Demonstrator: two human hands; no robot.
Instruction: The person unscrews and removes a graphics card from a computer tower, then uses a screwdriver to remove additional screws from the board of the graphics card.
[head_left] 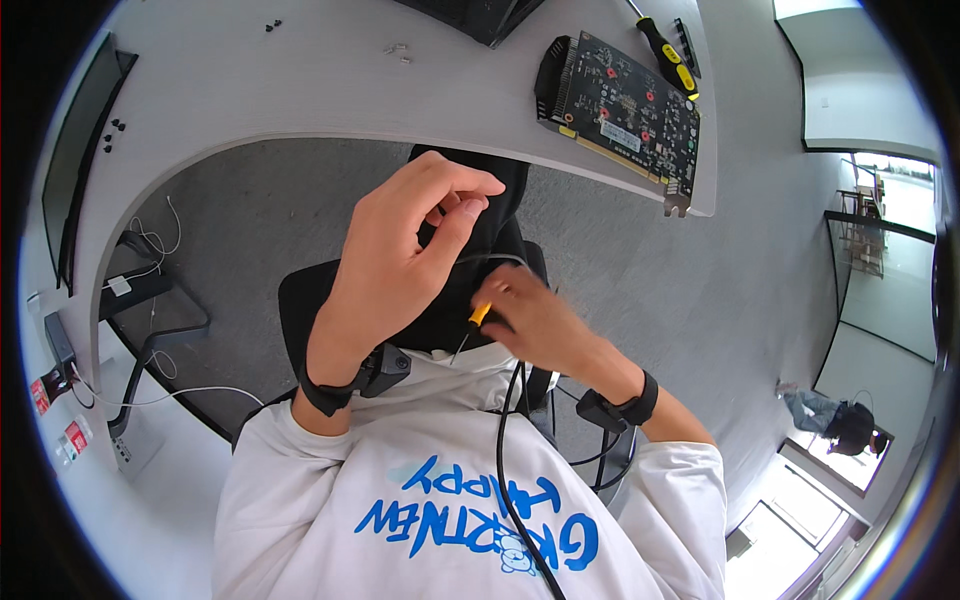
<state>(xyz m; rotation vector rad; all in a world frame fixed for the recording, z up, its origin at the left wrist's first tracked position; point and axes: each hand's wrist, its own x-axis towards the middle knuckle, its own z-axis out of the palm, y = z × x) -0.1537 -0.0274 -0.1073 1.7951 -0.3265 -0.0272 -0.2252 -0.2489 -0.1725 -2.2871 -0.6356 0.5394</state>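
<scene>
While we look down past our white sweatshirt (pixel 440 500), our left hand (pixel 400 250) is raised with thumb and forefinger pinched together, though whether anything tiny sits between them we cannot tell. Our right hand (pixel 530 320) is curled around one small screwdriver with a yellow collar (pixel 478 316), its thin shaft pointing down toward our chest. No container shows. On the curved grey tabletop (pixel 300 90) we count one circuit card (pixel 620 105), one yellow-and-black screwdriver (pixel 668 58), and a few scattered screws (pixel 397 48). Below it lie grey carpet (pixel 650 270) and a black chair (pixel 300 310).
</scene>
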